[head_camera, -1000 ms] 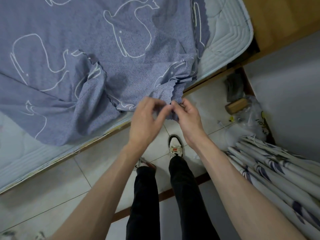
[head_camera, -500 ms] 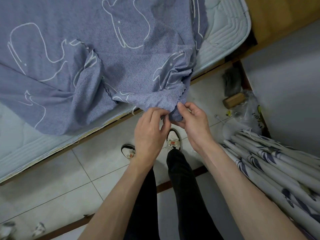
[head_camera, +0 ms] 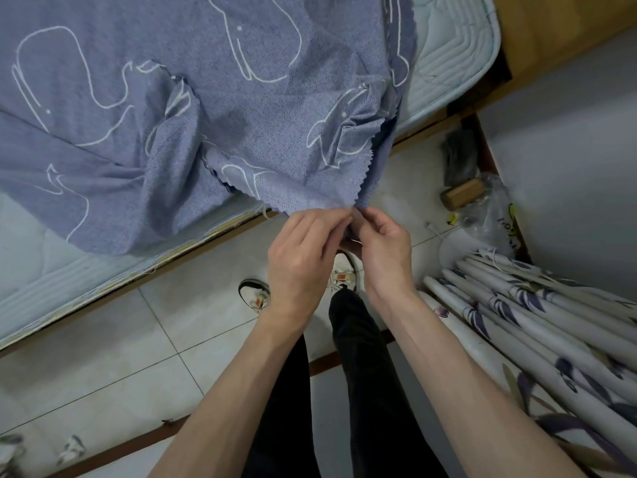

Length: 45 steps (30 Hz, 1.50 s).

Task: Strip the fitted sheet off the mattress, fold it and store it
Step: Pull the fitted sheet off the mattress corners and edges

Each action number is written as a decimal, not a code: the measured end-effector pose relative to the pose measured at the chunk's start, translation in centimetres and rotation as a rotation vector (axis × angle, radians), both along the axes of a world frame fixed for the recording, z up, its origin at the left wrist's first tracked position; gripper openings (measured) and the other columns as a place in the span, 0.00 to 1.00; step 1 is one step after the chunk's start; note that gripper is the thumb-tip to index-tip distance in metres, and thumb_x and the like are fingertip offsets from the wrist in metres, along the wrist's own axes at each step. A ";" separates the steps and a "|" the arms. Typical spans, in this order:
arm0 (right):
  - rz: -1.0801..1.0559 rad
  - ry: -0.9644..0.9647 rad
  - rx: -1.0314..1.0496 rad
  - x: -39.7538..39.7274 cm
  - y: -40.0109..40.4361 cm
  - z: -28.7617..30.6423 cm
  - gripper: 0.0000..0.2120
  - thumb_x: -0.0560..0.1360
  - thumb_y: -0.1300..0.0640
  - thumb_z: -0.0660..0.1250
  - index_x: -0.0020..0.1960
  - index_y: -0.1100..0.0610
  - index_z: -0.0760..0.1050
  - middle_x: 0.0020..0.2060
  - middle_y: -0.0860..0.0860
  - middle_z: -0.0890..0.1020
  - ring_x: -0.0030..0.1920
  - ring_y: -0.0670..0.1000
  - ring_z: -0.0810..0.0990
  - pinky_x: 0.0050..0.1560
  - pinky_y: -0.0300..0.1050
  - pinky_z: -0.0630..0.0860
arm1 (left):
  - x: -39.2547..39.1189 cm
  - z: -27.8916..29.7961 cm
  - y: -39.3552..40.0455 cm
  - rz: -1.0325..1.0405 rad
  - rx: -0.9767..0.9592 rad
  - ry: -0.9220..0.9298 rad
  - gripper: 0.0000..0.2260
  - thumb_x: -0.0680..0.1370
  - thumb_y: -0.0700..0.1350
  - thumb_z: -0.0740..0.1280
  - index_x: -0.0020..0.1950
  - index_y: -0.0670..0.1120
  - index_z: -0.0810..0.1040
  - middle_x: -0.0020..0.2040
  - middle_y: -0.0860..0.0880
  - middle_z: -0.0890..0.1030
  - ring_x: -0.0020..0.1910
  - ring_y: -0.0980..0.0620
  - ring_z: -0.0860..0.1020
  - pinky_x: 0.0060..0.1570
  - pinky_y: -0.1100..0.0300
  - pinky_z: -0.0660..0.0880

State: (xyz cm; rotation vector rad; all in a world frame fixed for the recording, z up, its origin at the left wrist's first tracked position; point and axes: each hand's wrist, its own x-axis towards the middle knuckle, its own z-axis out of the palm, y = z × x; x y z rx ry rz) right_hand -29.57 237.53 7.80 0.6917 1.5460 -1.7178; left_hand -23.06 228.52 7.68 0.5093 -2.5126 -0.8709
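Fitted sheet (head_camera: pixel 213 98): corner off the mattress (head_camera: pixel 448 56).
Your L hand (head_camera: pixel 300 260) & R hand (head_camera: pixel 386 250), touching, both pinch its zigzag edge above the floor (head_camera: pixel 120 343).

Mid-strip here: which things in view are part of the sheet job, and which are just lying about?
Job:
- blue whale-print sheet, loose on the bed
- mattress, partly bared
- left hand and right hand, both pinching the sheet's corner edge

Lying about:
- wooden block
- clear plastic bag
- floral patterned fabric
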 end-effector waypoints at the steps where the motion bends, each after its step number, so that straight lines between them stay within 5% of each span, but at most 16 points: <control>1: 0.006 0.011 0.027 0.2 0.1 0.1 0.04 0.79 0.63 0.68 0.50 0.62 0.82 0.37 0.53 0.83 0.37 0.49 0.82 0.43 0.41 0.80 | -0.1 0.6 -0.2 0.038 0.019 0.057 0.05 0.80 0.40 0.72 0.55 0.43 0.84 0.49 0.52 0.84 0.46 0.55 0.80 0.52 0.66 0.75; 4: 0.057 0.066 0.096 0.6 0.5 0.5 0.07 0.79 0.65 0.67 0.55 0.62 0.80 0.39 0.52 0.85 0.40 0.49 0.84 0.46 0.43 0.81 | -0.4 1.9 -0.9 0.107 0.061 0.232 0.09 0.80 0.40 0.72 0.59 0.48 0.81 0.54 0.58 0.82 0.48 0.61 0.80 0.51 0.67 0.75; 8: 0.116 0.081 0.042 0.9 0.2 1.5 0.13 0.78 0.68 0.66 0.61 0.59 0.79 0.48 0.58 0.87 0.50 0.55 0.86 0.54 0.48 0.83 | 0.2 1.0 -0.1 0.014 0.106 -0.010 0.09 0.82 0.46 0.68 0.62 0.53 0.76 0.53 0.56 0.83 0.47 0.59 0.81 0.48 0.64 0.77; 14: 0.023 -0.017 -0.033 0.3 0.5 1.6 0.15 0.75 0.68 0.69 0.61 0.60 0.78 0.45 0.58 0.87 0.47 0.53 0.87 0.52 0.46 0.83 | 2.1 -0.9 0.4 0.012 0.070 -0.059 0.14 0.83 0.45 0.66 0.69 0.51 0.71 0.57 0.59 0.83 0.59 0.64 0.76 0.63 0.71 0.66; 21: 0.098 -0.027 -0.008 -0.3 0.8 1.9 0.24 0.74 0.61 0.74 0.68 0.58 0.72 0.44 0.58 0.87 0.47 0.57 0.88 0.50 0.49 0.84 | 2.7 -0.3 0.3 0.017 0.164 -0.081 0.18 0.82 0.41 0.66 0.72 0.48 0.70 0.59 0.59 0.84 0.60 0.61 0.81 0.58 0.57 0.78; 34: 0.313 0.116 0.112 -0.9 0.8 2.8 0.24 0.76 0.63 0.70 0.68 0.49 0.68 0.40 0.53 0.88 0.39 0.52 0.87 0.44 0.42 0.83 | 3.6 -0.3 0.0 0.047 0.116 -0.100 0.16 0.83 0.44 0.67 0.71 0.49 0.72 0.61 0.64 0.80 0.60 0.64 0.80 0.57 0.61 0.78; 45: 0.403 0.204 0.212 -1.1 1.0 2.7 0.25 0.71 0.59 0.66 0.66 0.42 0.69 0.37 0.49 0.87 0.39 0.53 0.87 0.55 0.59 0.82 | 3.3 -1.0 -0.5 -0.139 -0.101 -0.069 0.17 0.82 0.45 0.67 0.70 0.48 0.72 0.65 0.56 0.81 0.68 0.61 0.75 0.50 0.57 0.77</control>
